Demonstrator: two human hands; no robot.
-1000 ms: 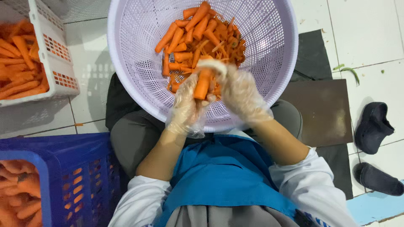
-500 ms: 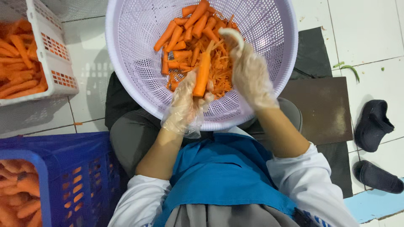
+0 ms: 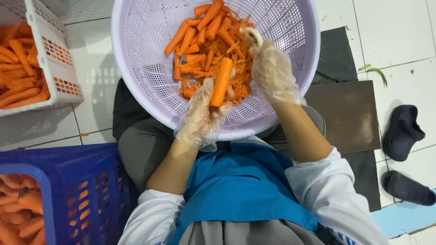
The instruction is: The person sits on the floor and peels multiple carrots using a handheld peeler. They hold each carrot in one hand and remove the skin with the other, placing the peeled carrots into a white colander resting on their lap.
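Observation:
My left hand [image 3: 203, 113], in a thin clear plastic glove, holds a carrot [image 3: 222, 80] upright over a large round lilac basket [image 3: 136, 77]. My right hand [image 3: 271, 68], gloved the same way, grips a white peeler [image 3: 253, 35] just right of the carrot's upper end. Inside the basket lie several peeled carrots [image 3: 195, 36] and a heap of orange peelings [image 3: 240, 59]. The basket rests on my knees, above a blue apron [image 3: 245, 186].
A white crate [image 3: 59, 68] of carrots stands at the upper left. A blue crate [image 3: 81, 190] with carrots sits at the lower left. Two dark slippers [image 3: 402, 131] lie on the white tiled floor at right, beside a dark mat [image 3: 349, 113].
My right hand has moved up and to the right, off the carrot, with the peeler. My left hand has tilted the carrot more upright.

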